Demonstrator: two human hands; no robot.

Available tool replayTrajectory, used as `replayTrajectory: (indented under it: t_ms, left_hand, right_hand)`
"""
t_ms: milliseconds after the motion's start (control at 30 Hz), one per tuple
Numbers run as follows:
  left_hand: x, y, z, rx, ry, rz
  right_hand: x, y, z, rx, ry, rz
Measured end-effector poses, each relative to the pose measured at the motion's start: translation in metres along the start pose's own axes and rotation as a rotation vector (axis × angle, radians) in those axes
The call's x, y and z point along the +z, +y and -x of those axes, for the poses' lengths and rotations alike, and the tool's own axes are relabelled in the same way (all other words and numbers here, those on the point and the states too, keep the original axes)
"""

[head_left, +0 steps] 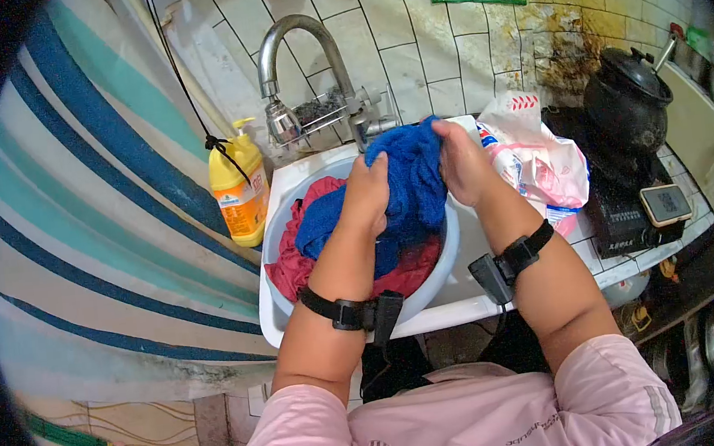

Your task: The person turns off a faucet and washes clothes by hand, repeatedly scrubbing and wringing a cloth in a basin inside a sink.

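Over a pale blue basin (453, 239), both hands hold a wet-looking blue cloth (415, 185), towel-like in texture. My left hand (365, 195) is closed on its left side, thumb on top. On the other side, my right hand (465, 165) grips the upper right edge, with part of the fingers hidden behind the cloth. The blue cloth hangs down into the basin. Red-pink fabric (290, 259) lies in the basin beneath and around it. The basin stands in a white sink (475, 293), below a curved metal faucet (297, 24).
A yellow pump bottle (240, 191) stands left of the sink, beside a striped curtain (110, 161). To the right are a crumpled plastic bag (540, 162), a black pot (627, 102) on a stove, and a small display device (665, 204). A wire rack (321, 113) sits behind the faucet.
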State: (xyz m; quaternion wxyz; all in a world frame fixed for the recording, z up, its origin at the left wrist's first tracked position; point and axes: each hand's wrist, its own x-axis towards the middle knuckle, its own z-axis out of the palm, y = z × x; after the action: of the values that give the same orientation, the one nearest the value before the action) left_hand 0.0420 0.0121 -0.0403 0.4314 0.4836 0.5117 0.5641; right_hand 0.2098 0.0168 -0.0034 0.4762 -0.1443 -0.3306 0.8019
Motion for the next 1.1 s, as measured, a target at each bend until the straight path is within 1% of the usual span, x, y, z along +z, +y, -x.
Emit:
replayTrajectory:
  t_ms: [33,67,100,133,167,233,267,300,367,400,433,500,533,567,633,667,700,767,800,833,900,967,1067,1100]
  left_hand:
    - [0.003,0.001,0.0,-0.012,0.119,0.084]
    - [0.005,0.001,0.002,-0.01,0.121,0.086]
    - [0.011,0.019,0.014,-0.095,0.139,0.219]
    - [0.014,0.029,0.021,-0.179,0.156,0.35]
    - [0.014,0.028,0.021,-0.174,0.16,0.351]
    - [0.012,0.021,0.018,-0.167,-0.033,0.509]
    - [0.015,0.015,0.016,-0.137,0.068,0.362]
    - [0.015,0.014,0.016,-0.134,0.067,0.361]
    - [0.015,0.013,0.016,-0.163,0.067,0.295]
    - [0.013,0.003,0.007,-0.133,0.098,0.346]
    - [0.009,-0.007,-0.001,-0.128,0.099,0.347]
    - [-0.003,-0.029,-0.016,-0.161,-0.004,0.503]
    - [-0.007,-0.031,-0.016,-0.183,-0.127,0.642]
    - [-0.008,-0.034,-0.015,-0.177,-0.124,0.647]
    - [0.003,-0.009,0.008,-0.235,-0.248,0.926]
    - [0.013,0.015,0.023,-0.259,-0.064,0.727]
    - [0.017,0.021,0.026,-0.253,-0.062,0.733]
    - [0.022,0.025,0.029,-0.165,0.055,0.164]
    - [0.022,0.023,0.03,-0.212,-0.003,0.159]
    - [0.023,0.022,0.03,-0.207,-0.002,0.162]
    - [0.026,0.02,0.03,-0.148,-0.047,0.042]
    - [0.024,0.01,0.02,-0.157,-0.034,0.108]
    - [0.015,0.0,0.007,-0.231,-0.002,0.265]
    - [0.012,-0.004,0.006,-0.227,0.001,0.272]
  right_hand:
    - [0.0,0.005,0.0,0.0,-0.001,0.002]
    - [-0.002,0.013,-0.004,-0.106,0.098,0.235]
    - [-0.007,0.021,-0.009,-0.213,0.196,0.47]
    - [-0.026,0.028,-0.023,-0.287,0.172,0.836]
    - [-0.034,0.035,-0.029,-0.289,0.166,0.836]
    - [-0.032,0.041,-0.031,-0.872,0.202,1.493]
    - [-0.034,0.039,-0.029,-0.714,0.152,1.395]
    - [-0.025,0.035,-0.022,-0.718,0.152,1.394]
    - [-0.009,0.033,-0.011,-0.388,0.056,1.117]
    - [-0.011,0.039,-0.014,-0.555,0.03,1.269]
    - [-0.003,0.041,-0.01,-0.559,0.026,1.27]
    - [0.013,0.05,0.002,-0.853,0.074,1.57]
    - [0.02,0.053,0.006,-0.91,0.044,1.556]
    - [0.026,0.054,0.01,-0.913,0.035,1.559]
    - [0.038,0.053,0.017,-0.876,0.117,1.61]
    - [0.038,0.051,0.011,-0.868,0.177,1.591]
    - [0.032,0.049,0.0,-0.871,0.169,1.596]
    - [0.012,0.044,-0.019,-0.423,0.401,1.517]
    - [0.006,0.041,-0.019,-0.371,0.414,1.512]
    - [0.0,0.039,-0.021,-0.376,0.412,1.516]
    - [-0.007,0.039,-0.022,-0.404,0.442,1.408]
    - [-0.007,0.04,-0.018,-0.377,0.442,1.408]
    - [0.013,0.047,-0.004,-0.665,0.331,1.514]
    - [0.024,0.049,0.004,-0.667,0.324,1.52]
